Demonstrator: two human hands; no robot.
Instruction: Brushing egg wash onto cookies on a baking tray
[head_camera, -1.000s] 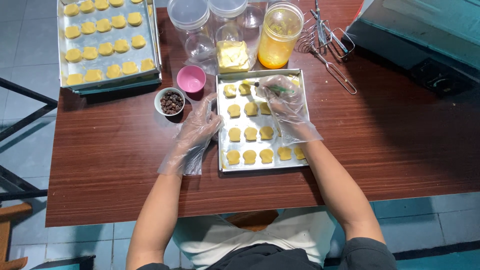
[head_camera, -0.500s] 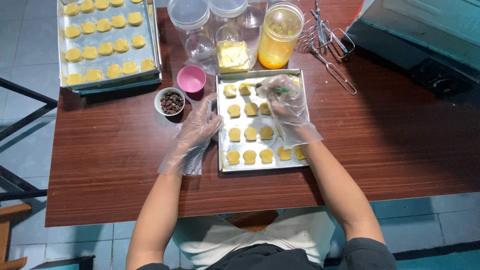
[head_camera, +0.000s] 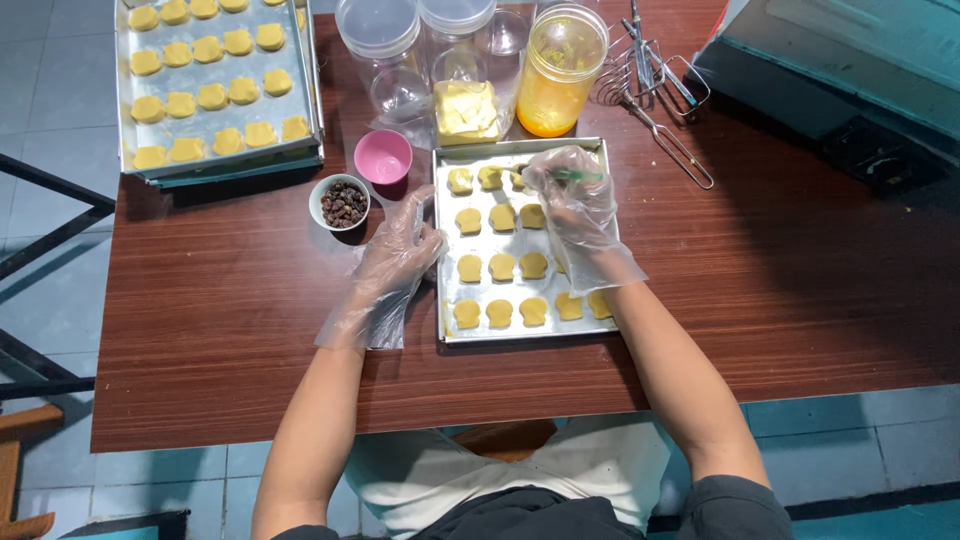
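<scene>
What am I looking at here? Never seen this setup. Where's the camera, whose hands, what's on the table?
No machine: one person at work, filmed by a camera worn on their head, looking straight down. Both hands wear loose clear plastic gloves. The left hand rests at the left edge of a metal baking tray that holds pale yellow dough pieces. The right hand holds a thin green tool over the tray's upper rows. On the brown wooden table also lie a second tray of dough pieces, a small bowl of dark bits, a pink cup, clear jars, a jar of yellow liquid and wire beaters.
</scene>
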